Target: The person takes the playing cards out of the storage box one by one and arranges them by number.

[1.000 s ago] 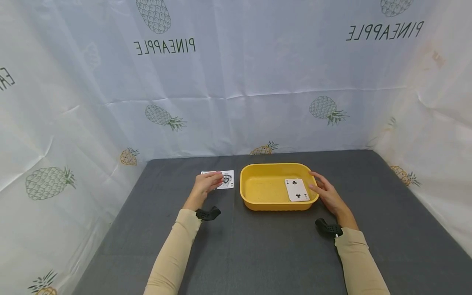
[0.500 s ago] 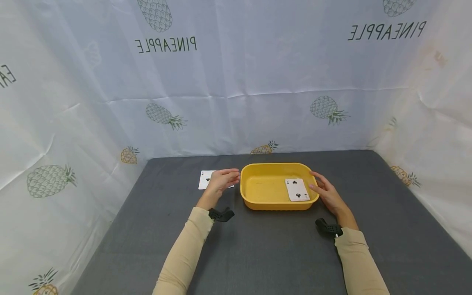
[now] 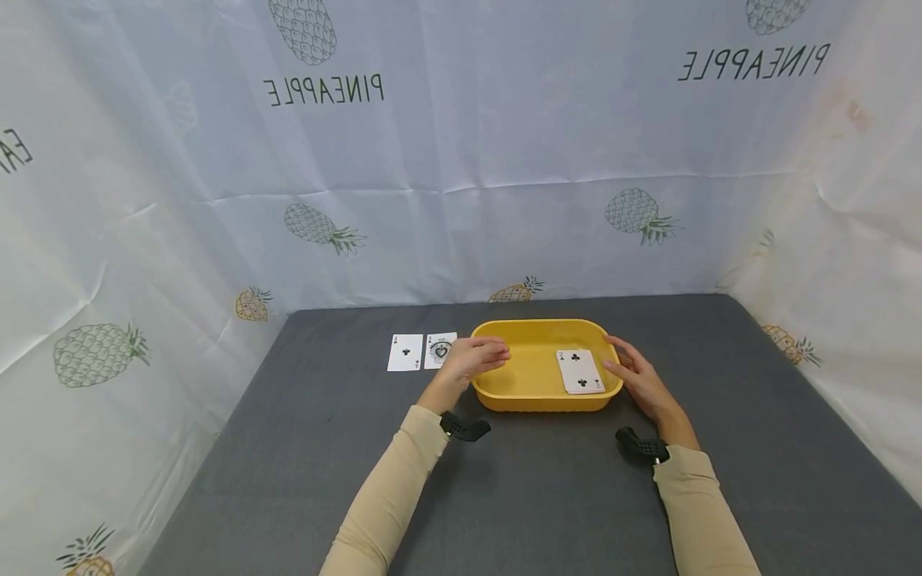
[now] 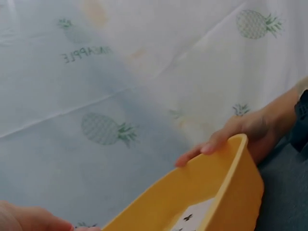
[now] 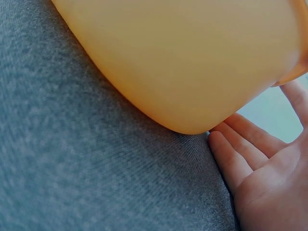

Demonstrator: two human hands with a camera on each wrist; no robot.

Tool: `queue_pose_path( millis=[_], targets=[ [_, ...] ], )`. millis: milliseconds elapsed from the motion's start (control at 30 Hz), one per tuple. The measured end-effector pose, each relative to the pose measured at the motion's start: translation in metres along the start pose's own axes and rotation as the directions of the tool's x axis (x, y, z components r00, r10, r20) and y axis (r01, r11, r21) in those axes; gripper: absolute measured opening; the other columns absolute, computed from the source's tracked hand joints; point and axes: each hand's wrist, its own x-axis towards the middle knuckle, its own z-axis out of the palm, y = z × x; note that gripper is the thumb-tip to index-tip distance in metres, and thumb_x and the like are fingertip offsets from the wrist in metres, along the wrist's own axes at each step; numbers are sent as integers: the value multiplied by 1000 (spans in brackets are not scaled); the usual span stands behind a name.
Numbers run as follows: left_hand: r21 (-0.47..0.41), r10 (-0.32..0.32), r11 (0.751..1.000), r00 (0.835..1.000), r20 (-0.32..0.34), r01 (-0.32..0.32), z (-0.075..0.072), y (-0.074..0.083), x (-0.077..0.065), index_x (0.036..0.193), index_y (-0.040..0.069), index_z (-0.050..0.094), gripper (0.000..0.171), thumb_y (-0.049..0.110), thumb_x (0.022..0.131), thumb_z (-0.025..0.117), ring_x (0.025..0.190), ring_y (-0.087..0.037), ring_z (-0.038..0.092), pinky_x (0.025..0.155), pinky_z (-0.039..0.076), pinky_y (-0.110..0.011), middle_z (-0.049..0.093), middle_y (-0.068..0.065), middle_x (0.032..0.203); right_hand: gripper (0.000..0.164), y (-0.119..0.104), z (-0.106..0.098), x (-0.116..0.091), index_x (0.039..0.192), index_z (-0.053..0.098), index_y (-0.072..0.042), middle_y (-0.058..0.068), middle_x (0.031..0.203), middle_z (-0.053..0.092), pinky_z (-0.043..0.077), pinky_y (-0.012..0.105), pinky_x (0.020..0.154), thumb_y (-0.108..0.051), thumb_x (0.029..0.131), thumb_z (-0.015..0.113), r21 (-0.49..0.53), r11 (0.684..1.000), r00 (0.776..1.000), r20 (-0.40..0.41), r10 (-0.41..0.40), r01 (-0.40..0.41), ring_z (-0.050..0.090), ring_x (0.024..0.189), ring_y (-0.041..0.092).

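In the head view a yellow plastic tray [image 3: 536, 404] stands on the dark tabletop. In its right half lie playing cards [image 3: 580, 371], a two of clubs face up on top. My left hand [image 3: 468, 360] hovers over the tray's left rim, fingers loosely bent, with nothing seen between them. My right hand [image 3: 644, 388] holds the tray's right end, thumb over the rim and the other fingers against the outer wall. Left of the tray, an ace of clubs [image 3: 406, 353] and a card with an ornate round emblem [image 3: 438, 349] lie side by side, face up.
A white curtain [image 3: 461, 240] printed with pineapples hangs behind the table and along both sides. Dark grey cloth [image 3: 547, 488] covers the table. Black wrist devices [image 3: 464, 426] sit on both forearms.
My left hand has moved right, from the ornate card to over the tray's left rim, uncovering both laid-out cards. My right hand and the tray have stayed in place.
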Motion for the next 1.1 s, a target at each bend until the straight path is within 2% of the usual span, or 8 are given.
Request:
queue_pose_path(
  millis=[133,267,400,567,767,900,1033,1100],
  targets=[
    [-9,-16,1000,1000,26,17,16,-1,2,125,-10,58,37,6,92,62,78,-8,69,91,58,-34,69,-22,116,60,1,-1,0,152,24,-17,32,152,28,47,4,83,-26,100,52,1,1000,1000,0,-7,7,52,101,-10],
    [11,-51,999,998,48,51,31,-4,5,125,-7,60,35,7,93,61,89,-15,71,97,55,-37,67,-24,120,60,1,-1,0,152,24,-18,32,151,29,47,4,83,-26,100,53,-6,1000,1000,-6,-6,6,52,101,-10],
    [24,-90,996,994,64,89,43,-9,9,123,-5,62,34,10,92,63,98,-22,72,98,54,-38,69,-22,117,60,0,-1,0,152,24,-17,32,152,28,46,4,83,-25,100,52,-10,1000,1000,-5,-3,3,51,102,-10],
    [57,-104,994,988,112,98,52,-15,11,121,-6,63,33,12,92,63,98,-23,70,100,53,-40,70,-19,114,60,-1,0,-1,153,23,-16,32,153,27,46,4,83,-23,100,52,-10,1000,1000,-9,4,-4,50,102,-10],
    [87,-90,993,982,167,76,58,-20,10,115,-6,66,29,13,94,61,106,-27,70,100,54,-39,69,-20,115,61,-2,2,-1,152,23,-16,32,152,28,46,4,82,-23,100,52,-6,1000,1000,-10,8,-8,51,100,-10],
    [146,-88,987,984,154,66,63,-21,10,108,-2,70,24,14,93,61,98,-20,72,92,58,-34,73,-15,109,60,-1,2,0,152,24,-16,33,152,27,46,5,82,-23,100,52,-7,1000,1000,-8,2,-3,51,101,-10],
    [190,-123,977,986,114,100,70,-22,13,106,-1,72,23,14,92,63,94,-19,73,89,59,-32,74,-13,107,59,0,2,1,152,24,-17,31,153,26,45,3,83,-23,100,52,-18,1000,1000,-13,3,-4,49,102,-10],
    [184,-150,974,984,95,130,73,-23,15,108,-2,71,25,14,92,63,97,-21,72,91,58,-33,73,-15,110,60,1,2,1,152,24,-17,31,154,26,45,3,83,-23,100,52,-21,1000,1000,-11,3,-3,49,103,-10]
  ],
)
